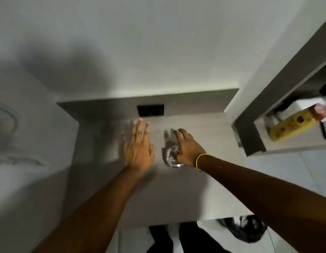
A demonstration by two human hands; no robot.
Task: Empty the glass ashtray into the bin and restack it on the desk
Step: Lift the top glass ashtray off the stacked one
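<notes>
The glass ashtray (171,156) sits on the tabletop (204,189), under the right hand (188,149), whose fingers curl over it. The left hand (139,150) is flat and released. She should pinch the rim firmly and keep it level until the bin (247,230).

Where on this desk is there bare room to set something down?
The desk is bare near its front edge, between the two forearms. Another free strip runs right of the right hand, up to the shelf unit. The middle is crowded: the left hand hovers flat there, and the right hand covers the glass ashtray.
</notes>
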